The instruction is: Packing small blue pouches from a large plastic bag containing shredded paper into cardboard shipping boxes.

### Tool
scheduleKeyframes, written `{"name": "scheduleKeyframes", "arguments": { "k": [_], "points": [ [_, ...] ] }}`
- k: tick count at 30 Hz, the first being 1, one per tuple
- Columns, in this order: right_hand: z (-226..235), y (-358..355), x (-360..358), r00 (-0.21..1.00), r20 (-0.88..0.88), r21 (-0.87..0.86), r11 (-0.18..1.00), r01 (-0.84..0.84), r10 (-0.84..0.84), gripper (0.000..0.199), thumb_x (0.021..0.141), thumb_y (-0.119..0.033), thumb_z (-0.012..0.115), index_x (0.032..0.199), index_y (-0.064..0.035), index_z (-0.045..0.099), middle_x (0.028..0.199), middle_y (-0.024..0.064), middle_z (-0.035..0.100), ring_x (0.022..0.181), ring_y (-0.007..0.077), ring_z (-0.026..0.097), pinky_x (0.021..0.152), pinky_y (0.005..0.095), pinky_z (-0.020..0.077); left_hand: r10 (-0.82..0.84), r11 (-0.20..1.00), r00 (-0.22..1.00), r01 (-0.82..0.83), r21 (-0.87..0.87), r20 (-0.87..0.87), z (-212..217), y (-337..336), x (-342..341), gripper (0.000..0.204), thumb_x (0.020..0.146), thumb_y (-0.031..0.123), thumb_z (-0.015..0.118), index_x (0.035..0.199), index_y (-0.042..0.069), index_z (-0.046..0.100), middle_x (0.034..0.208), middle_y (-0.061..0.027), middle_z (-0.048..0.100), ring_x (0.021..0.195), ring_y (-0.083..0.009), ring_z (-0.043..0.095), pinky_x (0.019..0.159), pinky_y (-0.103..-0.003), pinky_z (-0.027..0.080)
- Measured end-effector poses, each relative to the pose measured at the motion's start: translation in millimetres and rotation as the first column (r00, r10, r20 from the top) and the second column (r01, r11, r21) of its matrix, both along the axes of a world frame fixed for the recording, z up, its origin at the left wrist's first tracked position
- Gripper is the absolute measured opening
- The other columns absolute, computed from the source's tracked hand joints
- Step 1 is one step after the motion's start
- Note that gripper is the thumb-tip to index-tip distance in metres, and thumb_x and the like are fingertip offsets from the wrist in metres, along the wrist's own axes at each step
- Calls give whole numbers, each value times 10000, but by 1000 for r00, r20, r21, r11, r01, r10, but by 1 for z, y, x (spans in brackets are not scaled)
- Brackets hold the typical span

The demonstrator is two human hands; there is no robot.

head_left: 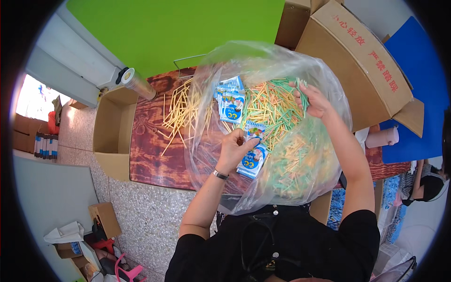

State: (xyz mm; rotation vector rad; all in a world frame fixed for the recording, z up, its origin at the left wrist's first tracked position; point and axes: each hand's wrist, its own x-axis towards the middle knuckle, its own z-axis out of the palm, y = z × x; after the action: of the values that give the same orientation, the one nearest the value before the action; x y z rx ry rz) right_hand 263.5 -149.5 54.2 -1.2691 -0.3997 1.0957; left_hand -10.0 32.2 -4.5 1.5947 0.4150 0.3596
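A large clear plastic bag (324, 70) lies spread over the table, heaped with thin yellow, green and orange sticks (272, 105). At the heap's right side my right hand (317, 101) is closed round a small bunch of green sticks (303, 96). My left hand (232, 150) is bent at the heap's near left edge, thumb and fingers pinching a small blue-and-white packet (256, 130). Just below those fingers is another blue-and-white packet (251, 162). Several more packets (231, 105) overlap farther up, beside the sticks.
Loose pale yellow sticks (178, 110) lie on the reddish wooden table (150, 162) left of the bag. A lidded cylinder (138, 83) stands at the far left corner, near an open cardboard box (112, 122). Another big carton (347, 61) and a pink cup (381, 137) are at right.
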Motion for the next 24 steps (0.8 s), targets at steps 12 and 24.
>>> {"name": "scheduleKeyframes", "arguments": {
  "k": [12, 24],
  "points": [
    [-16, 22, -24, 909, 410, -166, 973, 157, -77, 253, 974, -214, 544, 1166, -48, 554, 956, 44, 612, 806, 160, 622, 680, 279, 536, 13, 991, 995, 0, -137, 94, -15, 3, -18, 391, 768, 195, 802, 658, 89, 442, 612, 74, 424, 558, -12, 353, 463, -213, 286],
    [13, 76, -159, 915, -327, 175, 937, 302, -234, 265, 982, -210, 529, 1199, -64, 489, 834, 4, 538, 761, 121, 556, 697, 286, 503, -324, 819, 910, 407, -404, 259, 20, -8, -5, 217, 815, 16, 686, 1027, 17, 640, 940, -19, 675, 865, -84, 630, 773, -254, 521]
  ]
}}
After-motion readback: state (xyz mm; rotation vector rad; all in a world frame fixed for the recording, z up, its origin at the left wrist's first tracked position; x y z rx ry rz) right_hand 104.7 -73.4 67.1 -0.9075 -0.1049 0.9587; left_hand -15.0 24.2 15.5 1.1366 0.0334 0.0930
